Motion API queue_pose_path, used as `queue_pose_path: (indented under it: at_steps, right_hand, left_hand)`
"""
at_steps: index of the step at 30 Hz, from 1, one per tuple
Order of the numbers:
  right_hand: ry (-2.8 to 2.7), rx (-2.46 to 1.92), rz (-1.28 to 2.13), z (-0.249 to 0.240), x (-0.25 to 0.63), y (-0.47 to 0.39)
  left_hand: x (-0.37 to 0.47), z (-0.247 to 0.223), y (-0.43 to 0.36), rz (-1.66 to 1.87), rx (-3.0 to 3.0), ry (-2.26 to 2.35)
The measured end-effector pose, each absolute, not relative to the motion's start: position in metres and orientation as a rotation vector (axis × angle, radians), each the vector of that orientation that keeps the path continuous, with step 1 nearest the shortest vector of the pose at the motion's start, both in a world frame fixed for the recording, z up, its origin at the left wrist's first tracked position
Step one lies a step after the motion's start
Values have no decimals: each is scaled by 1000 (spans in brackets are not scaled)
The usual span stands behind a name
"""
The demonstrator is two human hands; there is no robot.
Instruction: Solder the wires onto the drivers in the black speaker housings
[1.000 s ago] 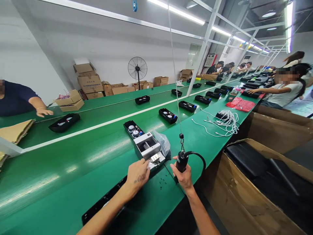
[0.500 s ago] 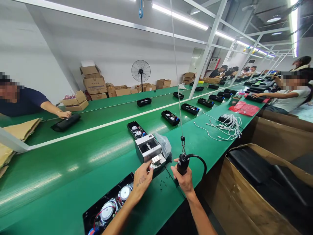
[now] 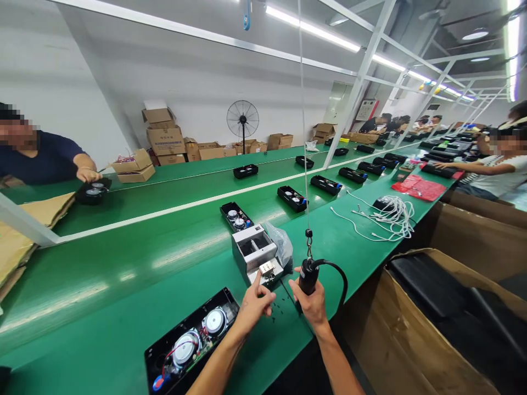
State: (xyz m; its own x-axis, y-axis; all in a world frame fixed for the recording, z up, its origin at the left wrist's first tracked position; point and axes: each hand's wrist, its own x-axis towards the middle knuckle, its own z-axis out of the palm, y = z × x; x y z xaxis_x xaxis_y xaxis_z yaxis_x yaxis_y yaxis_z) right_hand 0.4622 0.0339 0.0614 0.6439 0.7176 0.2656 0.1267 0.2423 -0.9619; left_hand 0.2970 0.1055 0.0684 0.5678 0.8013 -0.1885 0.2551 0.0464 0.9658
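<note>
Green conveyor [image 3: 123,263], right hand [image 3: 313,304] gripping screwdriver [image 3: 307,277], left hand [image 3: 254,304] pinching something unseen

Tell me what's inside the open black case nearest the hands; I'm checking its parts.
Inside the black case sit two round silver speakers with red and black wires. The left forearm covers its right corner, so that part stays hidden.

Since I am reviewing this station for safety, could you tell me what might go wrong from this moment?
1. The left hand pinches at the outlet of the grey screw feeder; loose black screws already lie on the belt, so another could easily drop.
2. The right hand grips the hanging electric screwdriver; its looped cable might snag the plastic bag.
3. The open speaker housing has exposed wires near the left forearm, which could brush them.
</note>
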Motion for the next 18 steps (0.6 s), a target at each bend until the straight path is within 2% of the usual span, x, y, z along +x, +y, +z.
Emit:
queue_pose_path:
  at_steps: [5, 8, 11, 18]
  right_hand:
    - [-786, -1185, 527, 87, 455, 43]
    - [-708, -915, 517, 121, 443, 60]
    - [-751, -829, 520, 147, 432, 86]
    - [-941, -956, 502, 145, 424, 132]
  left_hand:
    - [279, 58, 75, 514, 1130, 685]
    - [246, 46, 52, 582, 1297, 724]
    - [204, 24, 31, 751, 1518, 793]
    - [145, -32, 3, 874, 1627, 974]
